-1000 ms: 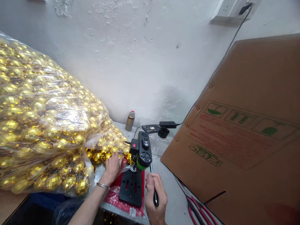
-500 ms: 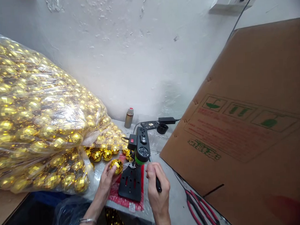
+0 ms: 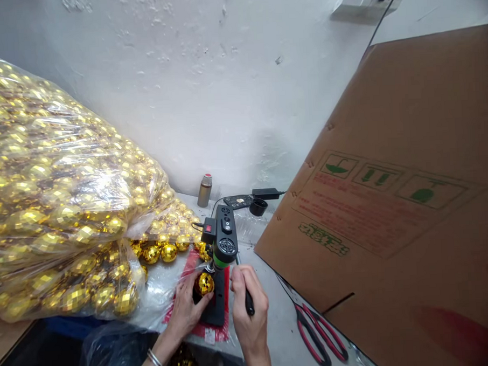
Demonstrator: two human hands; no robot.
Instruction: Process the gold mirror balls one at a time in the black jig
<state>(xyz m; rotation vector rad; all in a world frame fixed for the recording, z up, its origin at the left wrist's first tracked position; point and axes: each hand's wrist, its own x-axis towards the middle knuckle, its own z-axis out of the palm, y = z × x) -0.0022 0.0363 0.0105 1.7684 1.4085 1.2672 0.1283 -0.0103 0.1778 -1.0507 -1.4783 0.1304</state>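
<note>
A gold mirrored ball (image 3: pixel 205 283) sits in the grip of my left hand (image 3: pixel 187 308), its thumb and fingers closed round the ball's sides. The ball is over the base of a small black machine (image 3: pixel 225 233) with a green band, just under its head. My right hand (image 3: pixel 250 307) is closed round a black-handled tool (image 3: pixel 249 302) to the right of the machine; a thin rod shows above the fist, its far end partly hidden by the machine. Under the machine's base lies a red plastic sheet (image 3: pixel 193 259).
A big clear bag of gold balls (image 3: pixel 66 185) fills the left, with several loose balls (image 3: pixel 168 252) by its mouth. Red-handled scissors (image 3: pixel 321 333) lie at the right beside a large cardboard box (image 3: pixel 389 171). A small bottle (image 3: pixel 204 190) and a black cap (image 3: pixel 258 206) stand behind.
My left hand has moved right with the gold ball, from beside the machine to over its base beneath the head. My right hand keeps its grip. The whole view has shifted slightly.
</note>
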